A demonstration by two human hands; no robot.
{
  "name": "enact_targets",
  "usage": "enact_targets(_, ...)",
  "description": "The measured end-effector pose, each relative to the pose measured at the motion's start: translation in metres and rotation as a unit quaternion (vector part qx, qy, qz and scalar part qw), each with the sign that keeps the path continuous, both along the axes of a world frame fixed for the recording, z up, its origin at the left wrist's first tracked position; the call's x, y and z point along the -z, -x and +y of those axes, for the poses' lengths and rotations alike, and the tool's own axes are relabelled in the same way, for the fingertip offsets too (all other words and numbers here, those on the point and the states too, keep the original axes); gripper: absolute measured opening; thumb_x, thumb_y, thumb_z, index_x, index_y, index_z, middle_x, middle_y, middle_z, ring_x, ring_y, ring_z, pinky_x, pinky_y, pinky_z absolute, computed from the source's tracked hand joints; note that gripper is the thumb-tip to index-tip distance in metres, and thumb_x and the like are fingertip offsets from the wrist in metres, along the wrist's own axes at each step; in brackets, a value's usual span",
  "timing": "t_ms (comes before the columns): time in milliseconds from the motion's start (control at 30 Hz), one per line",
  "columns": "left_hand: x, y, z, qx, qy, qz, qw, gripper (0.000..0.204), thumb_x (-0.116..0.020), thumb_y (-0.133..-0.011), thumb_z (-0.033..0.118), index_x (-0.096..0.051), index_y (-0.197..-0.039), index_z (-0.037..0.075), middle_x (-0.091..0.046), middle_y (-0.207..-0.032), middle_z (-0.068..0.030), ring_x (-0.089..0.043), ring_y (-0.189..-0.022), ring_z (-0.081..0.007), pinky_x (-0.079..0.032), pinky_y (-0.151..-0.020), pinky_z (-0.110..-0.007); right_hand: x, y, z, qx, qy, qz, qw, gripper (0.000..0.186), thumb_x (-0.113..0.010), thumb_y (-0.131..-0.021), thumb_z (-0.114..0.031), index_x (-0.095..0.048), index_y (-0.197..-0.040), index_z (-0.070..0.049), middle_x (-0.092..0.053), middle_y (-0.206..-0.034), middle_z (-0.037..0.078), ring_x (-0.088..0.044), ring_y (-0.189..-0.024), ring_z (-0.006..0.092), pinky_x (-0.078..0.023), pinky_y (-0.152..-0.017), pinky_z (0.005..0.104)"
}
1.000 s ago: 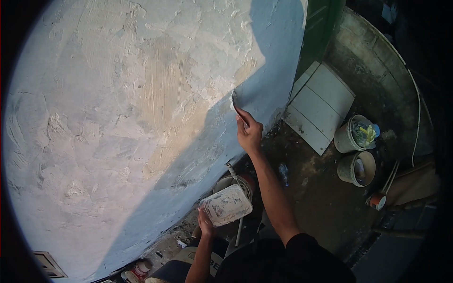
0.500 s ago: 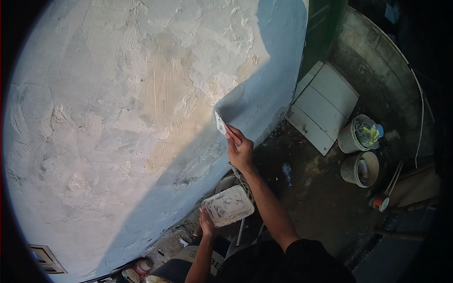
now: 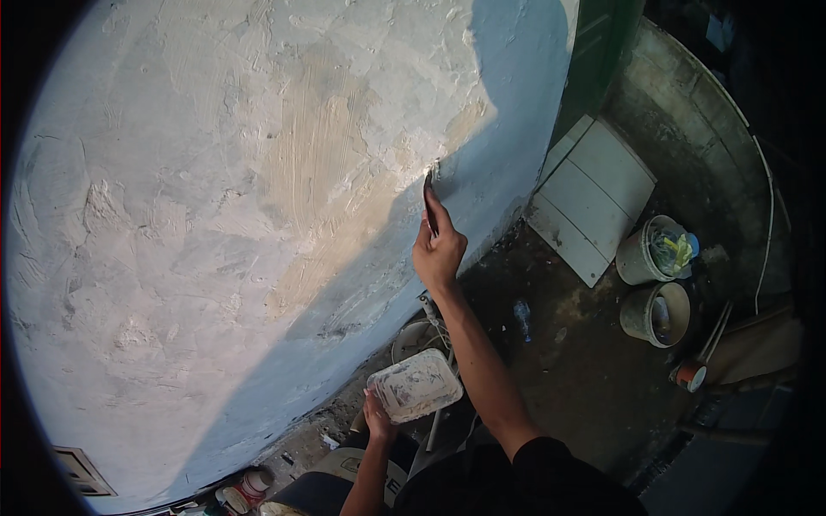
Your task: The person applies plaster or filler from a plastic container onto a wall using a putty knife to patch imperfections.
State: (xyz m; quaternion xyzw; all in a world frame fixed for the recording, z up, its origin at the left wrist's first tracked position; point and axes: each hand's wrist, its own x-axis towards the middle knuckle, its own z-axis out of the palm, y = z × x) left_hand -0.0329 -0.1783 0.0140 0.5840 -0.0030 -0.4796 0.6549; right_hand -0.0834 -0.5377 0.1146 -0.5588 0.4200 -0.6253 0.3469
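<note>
My right hand (image 3: 440, 258) is closed round the handle of a putty knife (image 3: 429, 199), its index finger stretched along the tool. The tip meets the rough, plastered wall (image 3: 198, 267) near the edge of a shadow. The blade is edge-on, so its face is mostly hidden. Lower down, my left hand (image 3: 379, 419) grips the near left side of a shallow rectangular tray (image 3: 417, 387) smeared with whitish putty. Beige patches and trowel ridges mark the wall left of the knife.
Leaning panels (image 3: 589, 193) stand by a green door (image 3: 587, 69). To the right are a bucket with bags (image 3: 641, 251), another bucket (image 3: 644, 311) and a small orange can (image 3: 689, 376). A plastic bottle (image 3: 522, 318) lies on the floor. Pots (image 3: 254, 483) sit at the wall's foot, lower left.
My right hand has moved up a little along the wall, and the knife has turned from showing its white-coated blade to edge-on. The tray has shifted only slightly.
</note>
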Motion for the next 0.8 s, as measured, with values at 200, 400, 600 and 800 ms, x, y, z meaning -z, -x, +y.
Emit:
enact_targets(200,-0.007,0.003,-0.011,-0.023,-0.039,0.013,0.999,0.055,-0.031,-0.102,0.049,-0.045,-0.132,0.004,-0.054,-0.127,-0.0110,-0.055,-0.115,-0.0265,-0.044,-0.098,-0.044,-0.008,-0.017,0.043,-0.035,0.038,0.009,0.999,0.054,-0.057,-0.077,0.012,-0.053,-0.129,-0.001,-0.060,-0.120,0.026,-0.058,-0.110,0.0370,-0.052,-0.086,0.0358)
enact_targets(400,-0.005,0.000,-0.011,-0.016,-0.005,0.025,1.000,0.052,-0.031,-0.102,0.046,-0.046,-0.130,0.004,-0.056,-0.123,-0.0103,-0.056,-0.111,-0.0260,-0.045,-0.097,-0.043,-0.018,0.009,0.054,-0.108,-0.045,-0.049,0.992,0.033,-0.053,-0.091,0.002,-0.059,-0.123,-0.001,-0.067,-0.112,0.019,-0.065,-0.105,0.0306,-0.053,-0.083,0.0332)
enact_targets(600,-0.001,0.000,-0.005,0.005,0.008,-0.008,1.000,0.053,-0.030,-0.103,0.046,-0.047,-0.130,0.004,-0.056,-0.124,-0.0100,-0.056,-0.112,-0.0255,-0.044,-0.099,-0.042,0.023,0.074,-0.031,-0.008,-0.035,-0.111,0.993,0.026,-0.054,-0.092,0.002,-0.061,-0.116,0.005,-0.068,-0.108,0.014,-0.065,-0.100,0.0177,-0.051,-0.087,0.0291)
enact_targets(800,0.003,0.002,-0.003,-0.027,-0.029,-0.008,0.999,0.062,-0.030,-0.100,0.053,-0.043,-0.133,0.003,-0.056,-0.123,-0.0140,-0.056,-0.112,-0.0300,-0.046,-0.096,-0.046,0.024,0.068,-0.063,-0.066,-0.045,-0.052,0.995,0.022,-0.057,-0.092,-0.001,-0.063,-0.112,0.005,-0.070,-0.104,0.013,-0.066,-0.096,0.0148,-0.050,-0.084,0.0272)
